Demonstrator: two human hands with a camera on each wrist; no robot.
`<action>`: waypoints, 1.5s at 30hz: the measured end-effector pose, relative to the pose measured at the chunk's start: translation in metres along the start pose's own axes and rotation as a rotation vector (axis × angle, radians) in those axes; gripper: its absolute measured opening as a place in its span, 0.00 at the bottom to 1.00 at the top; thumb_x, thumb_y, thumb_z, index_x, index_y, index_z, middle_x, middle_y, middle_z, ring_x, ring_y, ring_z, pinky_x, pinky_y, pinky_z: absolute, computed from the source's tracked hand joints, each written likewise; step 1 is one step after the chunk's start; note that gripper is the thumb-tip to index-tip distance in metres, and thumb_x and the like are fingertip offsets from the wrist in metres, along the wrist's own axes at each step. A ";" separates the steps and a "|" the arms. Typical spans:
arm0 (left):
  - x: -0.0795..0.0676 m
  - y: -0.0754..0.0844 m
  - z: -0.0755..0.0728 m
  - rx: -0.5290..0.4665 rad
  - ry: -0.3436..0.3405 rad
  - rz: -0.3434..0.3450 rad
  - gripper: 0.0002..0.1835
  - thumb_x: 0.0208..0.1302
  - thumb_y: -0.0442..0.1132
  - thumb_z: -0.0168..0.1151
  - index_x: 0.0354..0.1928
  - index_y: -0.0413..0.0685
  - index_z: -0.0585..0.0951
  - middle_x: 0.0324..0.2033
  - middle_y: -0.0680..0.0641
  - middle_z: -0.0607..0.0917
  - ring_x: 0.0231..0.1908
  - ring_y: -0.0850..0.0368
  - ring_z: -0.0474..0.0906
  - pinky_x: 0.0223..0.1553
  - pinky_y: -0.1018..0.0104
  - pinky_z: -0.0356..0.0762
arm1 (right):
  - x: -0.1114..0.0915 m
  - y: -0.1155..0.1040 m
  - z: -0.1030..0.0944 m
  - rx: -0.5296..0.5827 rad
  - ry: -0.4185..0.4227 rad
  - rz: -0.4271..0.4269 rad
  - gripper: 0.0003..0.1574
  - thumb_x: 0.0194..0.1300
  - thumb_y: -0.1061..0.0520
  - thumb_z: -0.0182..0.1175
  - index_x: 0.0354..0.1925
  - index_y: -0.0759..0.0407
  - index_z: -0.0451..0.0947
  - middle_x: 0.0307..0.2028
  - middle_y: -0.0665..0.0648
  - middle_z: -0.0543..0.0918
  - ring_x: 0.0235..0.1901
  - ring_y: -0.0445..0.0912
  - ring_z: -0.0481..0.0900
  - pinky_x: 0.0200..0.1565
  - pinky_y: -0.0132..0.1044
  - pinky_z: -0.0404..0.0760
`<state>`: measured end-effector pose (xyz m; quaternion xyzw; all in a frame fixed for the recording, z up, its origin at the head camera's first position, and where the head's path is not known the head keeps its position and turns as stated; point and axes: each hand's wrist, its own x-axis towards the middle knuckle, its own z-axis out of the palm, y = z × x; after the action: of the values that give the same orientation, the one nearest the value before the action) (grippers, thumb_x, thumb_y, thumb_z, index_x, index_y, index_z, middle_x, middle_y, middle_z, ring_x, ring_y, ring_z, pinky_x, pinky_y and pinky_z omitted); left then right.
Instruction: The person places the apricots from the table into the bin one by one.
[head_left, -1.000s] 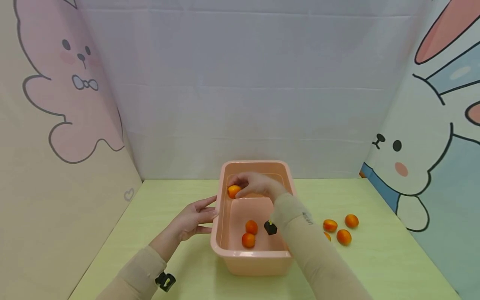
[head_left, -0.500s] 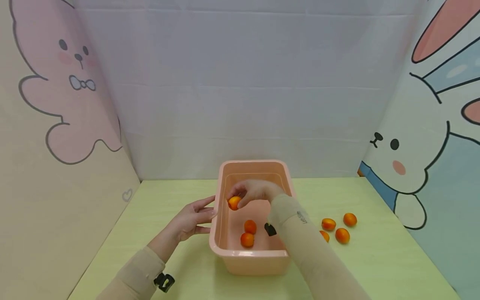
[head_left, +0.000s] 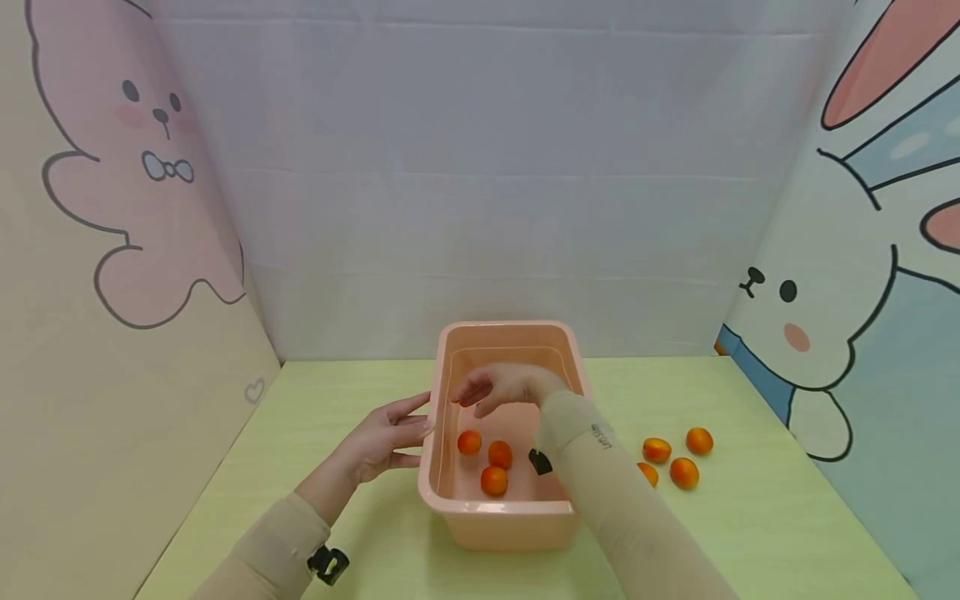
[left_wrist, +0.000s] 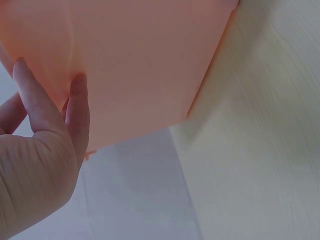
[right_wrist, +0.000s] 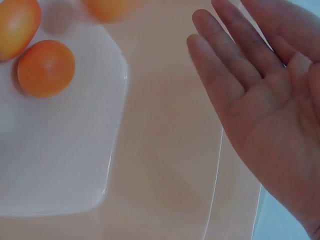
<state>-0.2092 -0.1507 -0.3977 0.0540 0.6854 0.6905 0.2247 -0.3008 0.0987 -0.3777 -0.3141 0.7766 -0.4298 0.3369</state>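
My right hand (head_left: 510, 387) hovers inside the pink plastic basin (head_left: 510, 507), its fingers relaxed around nothing. Its palm and loosely extended fingers (right_wrist: 225, 65) show in the right wrist view. Below it, an orange round fruit (head_left: 469, 442) is by the basin's left wall; this may be the blurred fruit (right_wrist: 110, 7) at the top of the right wrist view. Two more such fruits, one (head_left: 500, 454) behind the other (head_left: 494, 481), lie on the basin floor. My left hand (head_left: 386, 440) rests spread fingers (left_wrist: 77, 105) against the basin's outer left wall.
Several orange fruits (head_left: 684, 473) lie on the pale green table (head_left: 360, 533) to the right of the basin, one partly hidden by the right sleeve (head_left: 615, 467). A white cloth wall (head_left: 510, 208) stands behind, with cartoon-printed panels on both sides.
My right hand brought the fruit down and nearer inside the basin, then let it go; the fruit is now lower, by the left wall. My left hand keeps its place.
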 end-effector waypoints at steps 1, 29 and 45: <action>0.000 0.000 0.000 -0.001 0.001 -0.003 0.37 0.70 0.38 0.62 0.77 0.44 0.57 0.62 0.33 0.75 0.49 0.50 0.83 0.44 0.52 0.84 | 0.000 0.000 0.000 -0.007 0.006 -0.014 0.25 0.65 0.67 0.62 0.60 0.69 0.74 0.60 0.66 0.77 0.61 0.56 0.74 0.62 0.39 0.74; 0.002 0.001 0.001 0.012 0.005 -0.011 0.37 0.71 0.38 0.61 0.77 0.45 0.58 0.62 0.34 0.75 0.49 0.49 0.83 0.44 0.52 0.84 | -0.086 -0.060 -0.021 -0.105 0.367 -0.416 0.31 0.68 0.63 0.62 0.67 0.63 0.68 0.56 0.62 0.79 0.56 0.53 0.78 0.60 0.44 0.76; 0.002 0.001 0.000 0.034 0.007 0.000 0.37 0.70 0.40 0.62 0.76 0.46 0.59 0.62 0.34 0.76 0.51 0.44 0.82 0.43 0.52 0.84 | -0.153 -0.045 -0.030 -0.252 0.529 -0.473 0.33 0.69 0.61 0.62 0.68 0.63 0.65 0.57 0.62 0.78 0.57 0.51 0.77 0.63 0.40 0.73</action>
<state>-0.2115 -0.1499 -0.3969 0.0555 0.6977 0.6790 0.2216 -0.2275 0.2115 -0.2871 -0.4019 0.7897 -0.4629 -0.0251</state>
